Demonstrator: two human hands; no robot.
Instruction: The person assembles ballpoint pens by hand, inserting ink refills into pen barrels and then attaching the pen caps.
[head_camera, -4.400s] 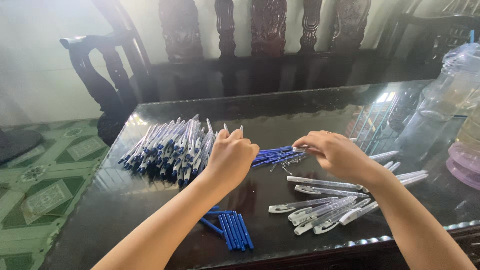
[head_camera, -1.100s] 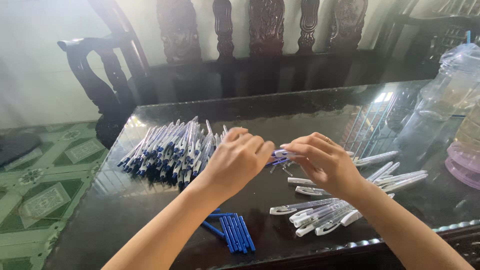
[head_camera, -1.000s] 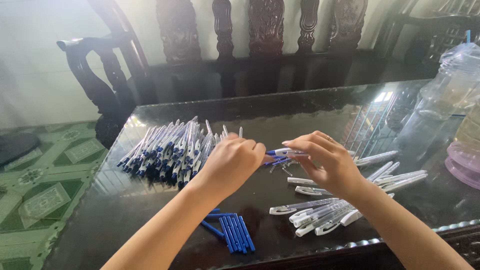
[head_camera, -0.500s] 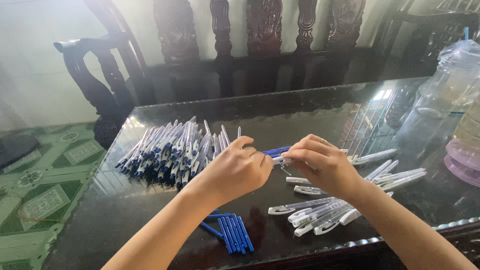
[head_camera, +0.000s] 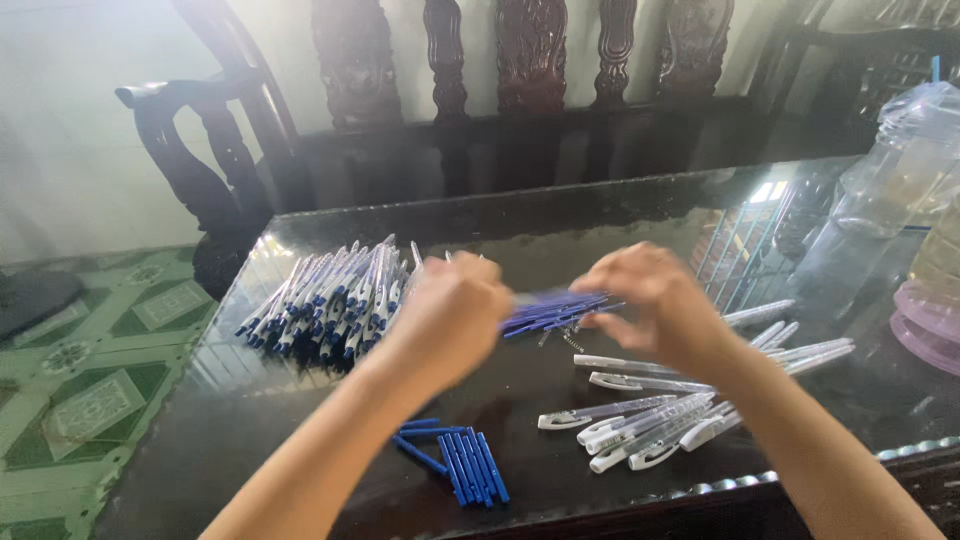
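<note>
Here both hands (head_camera: 555, 310) raised, curled, blurred over blue refills (head_camera: 555, 310).

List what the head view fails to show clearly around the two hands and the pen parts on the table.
- Left hand and right hand: motion-blurred, so the grip and anything held between them is unreadable.
- Blue refills: partly covered by both hands.
- Small metal bits under the right hand: too small to identify.
- Clear jug: cut off by the right edge.
- Pile of assembled pens: near side hidden by the left hand.
</note>
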